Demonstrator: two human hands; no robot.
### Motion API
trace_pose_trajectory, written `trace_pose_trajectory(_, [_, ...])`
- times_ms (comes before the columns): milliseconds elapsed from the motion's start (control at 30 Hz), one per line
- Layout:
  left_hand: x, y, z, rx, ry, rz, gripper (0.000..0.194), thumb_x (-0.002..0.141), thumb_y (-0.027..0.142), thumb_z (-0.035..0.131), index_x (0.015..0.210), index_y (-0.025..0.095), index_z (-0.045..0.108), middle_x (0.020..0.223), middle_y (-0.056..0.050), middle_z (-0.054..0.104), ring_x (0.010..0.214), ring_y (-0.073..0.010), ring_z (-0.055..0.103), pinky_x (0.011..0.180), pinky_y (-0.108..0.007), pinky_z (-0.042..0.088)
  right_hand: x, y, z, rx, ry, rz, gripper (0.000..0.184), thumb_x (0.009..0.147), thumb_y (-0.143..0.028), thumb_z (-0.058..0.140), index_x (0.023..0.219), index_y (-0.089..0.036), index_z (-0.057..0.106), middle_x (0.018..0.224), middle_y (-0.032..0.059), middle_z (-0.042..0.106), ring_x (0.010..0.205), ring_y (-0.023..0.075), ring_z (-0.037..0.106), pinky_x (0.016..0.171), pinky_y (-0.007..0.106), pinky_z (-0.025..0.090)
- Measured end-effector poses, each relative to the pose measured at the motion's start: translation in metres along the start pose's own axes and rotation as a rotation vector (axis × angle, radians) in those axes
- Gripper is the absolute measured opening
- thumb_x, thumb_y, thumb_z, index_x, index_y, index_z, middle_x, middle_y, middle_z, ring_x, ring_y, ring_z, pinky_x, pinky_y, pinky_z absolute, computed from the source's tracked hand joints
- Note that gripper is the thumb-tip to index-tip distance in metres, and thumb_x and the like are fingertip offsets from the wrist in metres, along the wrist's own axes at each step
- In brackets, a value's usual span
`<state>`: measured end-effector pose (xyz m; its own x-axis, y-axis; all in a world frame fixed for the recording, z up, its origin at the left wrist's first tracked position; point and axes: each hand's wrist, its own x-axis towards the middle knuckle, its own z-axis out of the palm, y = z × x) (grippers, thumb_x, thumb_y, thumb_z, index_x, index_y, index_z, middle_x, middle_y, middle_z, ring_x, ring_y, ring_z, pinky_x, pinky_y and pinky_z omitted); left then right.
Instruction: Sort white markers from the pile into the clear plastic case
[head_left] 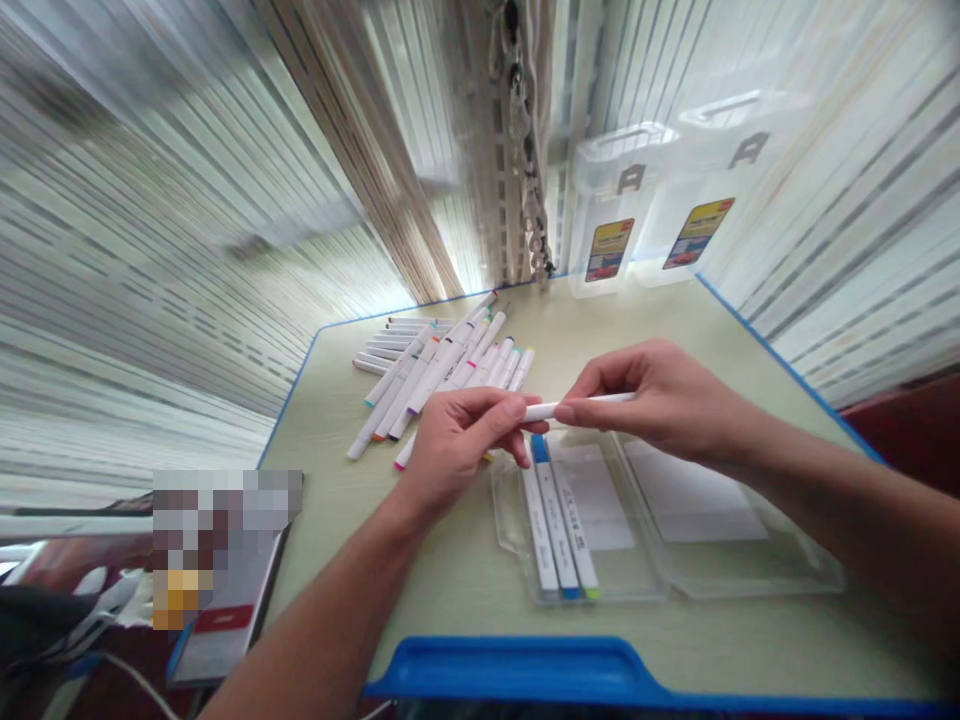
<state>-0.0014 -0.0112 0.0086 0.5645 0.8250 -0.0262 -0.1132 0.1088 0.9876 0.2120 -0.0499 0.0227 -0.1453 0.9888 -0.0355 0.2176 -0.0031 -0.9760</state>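
A white marker (592, 403) is held level between my two hands above the table. My left hand (465, 430) pinches its left end, and the fingers of my right hand (652, 395) close round the right part. Below them lies an opened clear plastic case (660, 570) with white paper in each half. Inside its left half, several markers (559, 530) stand side by side, one with a blue cap and one with a lime end. Beyond my left hand a loose pile of white markers (427, 375) with coloured ends spreads over the table.
Two clear plastic cases (611, 215) with yellow and blue labels stand upright at the back right. The pale table (330, 430) has a blue rim, with a blue tray edge (510, 660) in front. Striped curtains (225, 200) hang behind. Blurred-out items lie at the left.
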Motion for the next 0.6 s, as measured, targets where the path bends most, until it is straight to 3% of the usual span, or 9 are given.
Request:
trace_pose_trajectory(300, [-0.003, 0.002, -0.013, 0.290, -0.009, 0.094, 0.021, 0.084, 0.024, 0.075, 0.104, 0.027, 0.081, 0.077, -0.004, 0.079, 0.057, -0.0114, 0.067, 0.056, -0.019, 0.055, -0.001, 0.002, -0.001, 0.098, 0.006, 0.015, 0.034, 0.065, -0.043, 0.088, 0.072, -0.012, 0.075, 0.065, 0.0018, 0.068, 0.058, 0.0107, 0.054, 0.052, 0.023, 0.038])
trace_pose_trajectory(467, [-0.004, 0.010, -0.007, 0.345, 0.050, 0.145, 0.020, 0.076, 0.026, 0.080, 0.095, 0.034, 0.083, 0.058, 0.000, 0.074, 0.050, -0.0127, 0.067, 0.053, -0.017, 0.055, -0.002, 0.003, -0.001, 0.171, -0.021, 0.037, 0.033, 0.065, -0.041, 0.089, 0.071, -0.013, 0.073, 0.062, -0.0019, 0.061, 0.056, 0.0085, 0.048, 0.050, 0.022, 0.033])
trace_pose_trajectory(600, [0.000, 0.011, -0.002, 0.302, 0.049, 0.150, 0.018, 0.075, 0.029, 0.081, 0.092, 0.032, 0.084, 0.054, 0.000, 0.072, 0.049, -0.0122, 0.066, 0.052, -0.015, 0.053, -0.002, 0.002, -0.002, 0.145, 0.012, 0.041, 0.031, 0.065, -0.040, 0.089, 0.070, -0.013, 0.073, 0.061, -0.0018, 0.062, 0.056, 0.0084, 0.048, 0.050, 0.022, 0.033])
